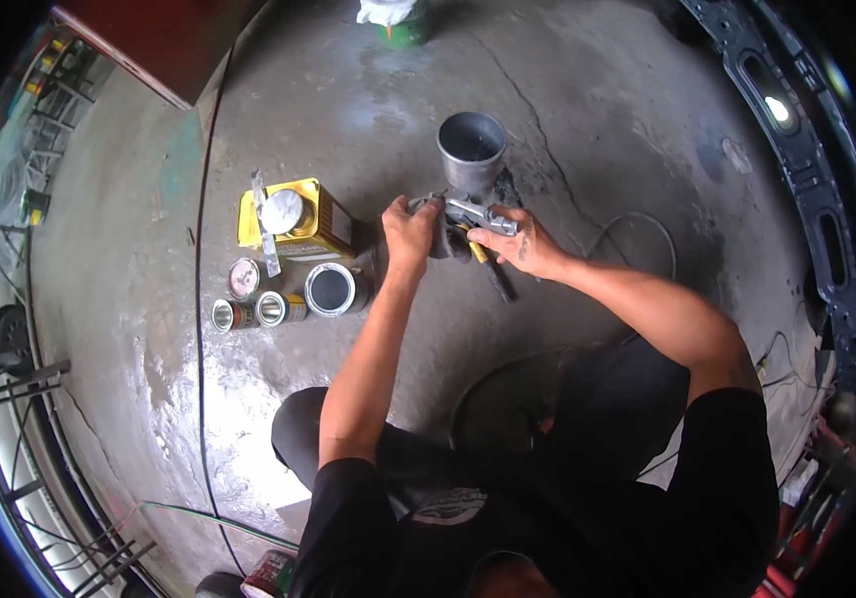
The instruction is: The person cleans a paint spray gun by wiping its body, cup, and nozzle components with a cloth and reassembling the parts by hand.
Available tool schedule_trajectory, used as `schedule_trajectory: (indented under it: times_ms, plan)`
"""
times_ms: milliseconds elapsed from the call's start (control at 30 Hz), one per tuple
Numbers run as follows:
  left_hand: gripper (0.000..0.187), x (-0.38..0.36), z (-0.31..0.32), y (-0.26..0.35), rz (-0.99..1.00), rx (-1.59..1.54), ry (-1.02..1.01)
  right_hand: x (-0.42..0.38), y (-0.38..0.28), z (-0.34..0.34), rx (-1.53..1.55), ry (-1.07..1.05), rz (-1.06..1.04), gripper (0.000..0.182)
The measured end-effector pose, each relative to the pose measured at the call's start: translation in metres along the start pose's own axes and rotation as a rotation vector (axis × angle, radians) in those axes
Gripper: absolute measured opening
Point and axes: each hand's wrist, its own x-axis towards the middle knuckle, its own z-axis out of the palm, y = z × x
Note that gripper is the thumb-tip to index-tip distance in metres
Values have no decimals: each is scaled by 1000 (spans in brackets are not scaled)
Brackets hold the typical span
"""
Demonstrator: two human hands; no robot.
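A metal spray gun (483, 214) is held between my hands, over the floor in front of my knees. Its open grey metal cup (472, 149) tips toward me, dark inside. My left hand (409, 235) is closed on a dark rag (445, 239) pressed against the gun's left end. My right hand (523, 245) grips the gun's right end, fingers wrapped round it. A black and yellow handle-like piece (488, 267) hangs below the gun, its upper end hidden by the hands.
Left of my hands stand a yellow square tin (323, 224) with a scraper (267, 224) on top, an open can of dark paint (330, 289) and several smaller cans. A black cable (201, 349) crosses the floor. A dark car part (797, 149) stands at right. A green tub (405, 32) sits far ahead.
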Motion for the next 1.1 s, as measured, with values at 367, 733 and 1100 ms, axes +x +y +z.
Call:
schedule_trajectory:
  times_ms: [367, 733, 1100]
  plan:
    - [51, 6, -6, -7, -16, 58, -66, 2, 6, 5, 28, 48, -66, 34]
    - [58, 5, -4, -7, -8, 56, -51, 4, 6, 0, -17, -21, -1, 39]
    - [65, 5, -4, -8, -17, 83, -57, 2, 3, 0, -14, -2, 28, 40]
